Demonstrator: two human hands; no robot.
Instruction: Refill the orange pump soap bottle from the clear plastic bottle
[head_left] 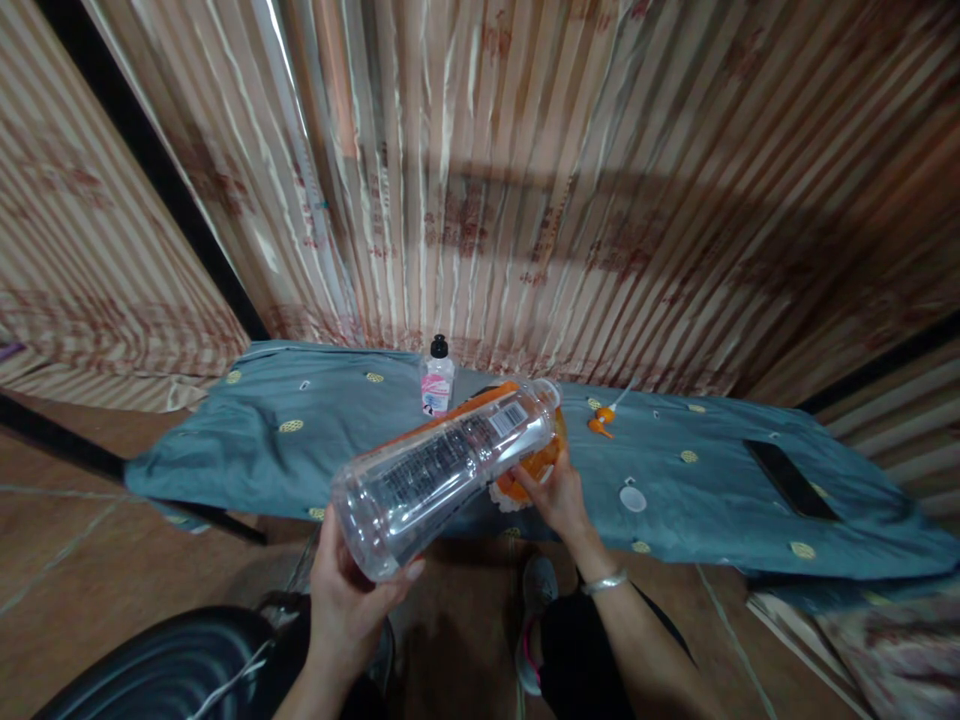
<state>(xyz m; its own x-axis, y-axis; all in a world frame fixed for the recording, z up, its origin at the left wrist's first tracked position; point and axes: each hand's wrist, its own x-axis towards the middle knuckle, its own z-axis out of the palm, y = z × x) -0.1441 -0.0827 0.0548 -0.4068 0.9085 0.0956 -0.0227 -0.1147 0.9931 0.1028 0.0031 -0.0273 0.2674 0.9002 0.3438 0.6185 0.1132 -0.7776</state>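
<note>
My left hand is wrapped round the base of a large clear plastic bottle. The bottle lies tilted in the air above the table, its uncapped neck pointing up and to the right. Behind that neck, my right hand grips an orange bottle, which the clear one partly hides. Whether the two bottles touch I cannot tell. Beyond them stands a small clear bottle with a black cap and pink label. An orange pump top with a pale tube rests on the cloth to the right.
A teal patterned cloth covers the narrow table. A dark phone and a white disc lie on its right side. Striped curtains hang behind it. A round black seat stands at the lower left.
</note>
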